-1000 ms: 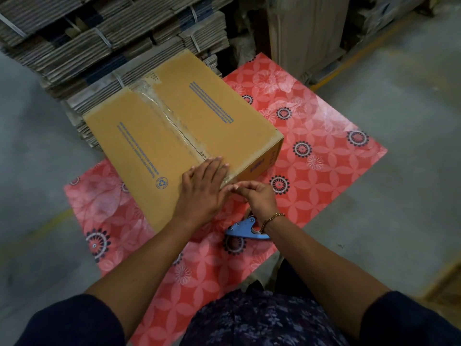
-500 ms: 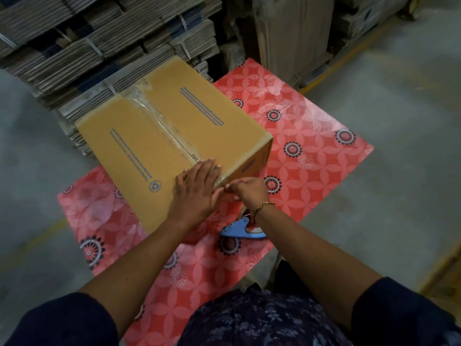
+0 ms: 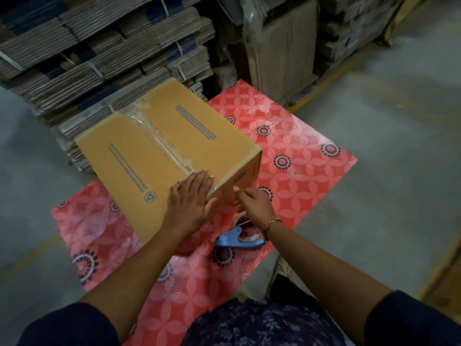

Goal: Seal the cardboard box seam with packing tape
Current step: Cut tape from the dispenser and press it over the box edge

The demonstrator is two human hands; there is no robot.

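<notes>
head view: the cardboard box (image 3: pixel 169 156) sits flaps-shut on a red patterned mat (image 3: pixel 306 158) on the floor, with a strip of clear packing tape (image 3: pixel 159 141) running down its centre seam from the far edge to the near edge. a moment ago the right hand (image 3: pixel 253 202) was pinched right up against the left hand at the near corner of the seam; now it has pulled a little away to the right and sits beside the box's near side face, fingers curled loosely inward. i cannot tell whether it pinches a tape end or nothing at all. the left hand (image 3: pixel 190 198) has stayed put, flat and open, palm down on the near end of the seam with fingers spread over the tape. read together, the top strip looks laid and the work seems to be at the tail, pressing it over the edge onto the side face. the blue tape dispenser (image 3: pixel 238 239) lies on the mat just under the right wrist, held by neither hand. behind the box, strapped bundles of flattened cartons (image 3: pixel 99 58) are stacked against the floor's far side.
</notes>
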